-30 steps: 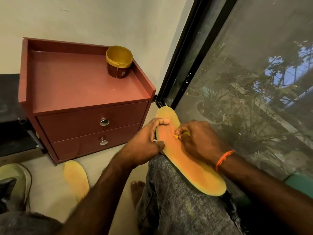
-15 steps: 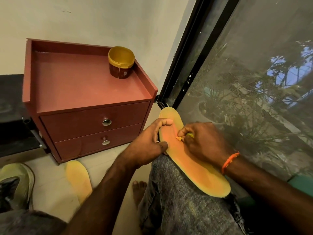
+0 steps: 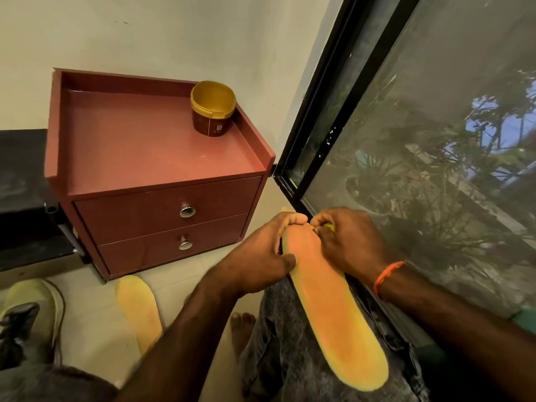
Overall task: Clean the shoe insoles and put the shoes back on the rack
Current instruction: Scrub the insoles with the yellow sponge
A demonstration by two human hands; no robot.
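Head view: left hand [image 3: 261, 259] grips the orange insole [image 3: 333, 309] on the knee; right hand [image 3: 348, 242] pinches a small yellow tool [image 3: 329, 226].

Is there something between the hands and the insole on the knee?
Nothing visible. The left hand already grips the insole near its toe end, and the right hand pinches a small yellow thing against it.

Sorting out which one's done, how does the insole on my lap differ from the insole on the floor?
The lap insole rests on the knee, gripped by the left hand while the right hand works a small yellow thing at its toe; the floor insole lies untouched beside the cabinet. The lap one looks deeper orange, the floor one paler yellow. Both lie flat and look alike in shape.
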